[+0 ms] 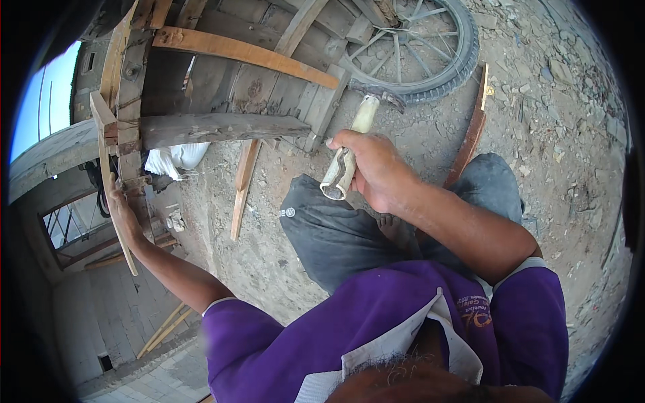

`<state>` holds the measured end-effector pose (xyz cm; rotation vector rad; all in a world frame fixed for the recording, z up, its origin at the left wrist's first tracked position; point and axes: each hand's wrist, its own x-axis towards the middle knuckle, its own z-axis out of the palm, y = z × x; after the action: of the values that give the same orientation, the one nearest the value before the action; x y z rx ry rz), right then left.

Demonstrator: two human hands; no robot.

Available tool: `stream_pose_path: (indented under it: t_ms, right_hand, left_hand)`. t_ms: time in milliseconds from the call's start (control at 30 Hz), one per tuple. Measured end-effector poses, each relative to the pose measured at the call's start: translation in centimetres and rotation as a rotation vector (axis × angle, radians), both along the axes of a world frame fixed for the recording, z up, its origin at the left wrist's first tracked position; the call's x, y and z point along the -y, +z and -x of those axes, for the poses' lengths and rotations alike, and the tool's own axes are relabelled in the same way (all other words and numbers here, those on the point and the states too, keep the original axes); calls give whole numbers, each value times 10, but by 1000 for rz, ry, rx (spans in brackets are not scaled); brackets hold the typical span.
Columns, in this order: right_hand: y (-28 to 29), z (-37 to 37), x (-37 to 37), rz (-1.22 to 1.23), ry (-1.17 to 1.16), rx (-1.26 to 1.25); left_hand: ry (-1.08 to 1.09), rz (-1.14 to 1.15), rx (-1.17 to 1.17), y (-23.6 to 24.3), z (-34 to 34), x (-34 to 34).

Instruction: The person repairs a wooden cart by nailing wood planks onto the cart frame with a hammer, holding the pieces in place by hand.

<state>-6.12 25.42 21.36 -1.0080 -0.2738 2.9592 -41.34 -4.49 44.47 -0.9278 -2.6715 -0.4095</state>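
My right hand (376, 164) is wrapped around the pale, worn handle of a claw hammer (363, 115), raised in front of my knees. The hammer's dark metal head points away from me, near the wheel. Off to the left, my left hand (125, 213) is closed against a thin wooden strip (104, 149), and its fingers are partly hidden. That strip runs along an upright grey timber post (132, 87) of a wooden frame. A short wood block (103, 119) sits against the post above my hand.
A spoked wheel with a black tyre (463, 67) stands beside the wooden frame. An orange-brown board (245, 52) and a grey beam (225, 127) cross the frame. Loose planks (244, 191) (468, 144) lie on rubble-strewn ground, and a white sack (176, 159) sits behind.
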Motion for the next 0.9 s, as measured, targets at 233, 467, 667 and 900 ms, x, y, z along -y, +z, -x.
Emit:
stream_pose_path:
  t_ms: [233,467,667,900]
  right_hand:
    - [-8,11,-3,-246,132,83]
    - [-62,31,-36,-1532,314,167]
    - [-60,62,-50,-1747,193,356]
    - [-89,104,-66,-1926,206,386]
  left_hand:
    - [-95,12,169,-3,-12,-3]
    - [-11,-120,413,5,-40,-18]
    - [75,-70,137,6,-52,-1]
    - [133,52,82,5,-48,0]
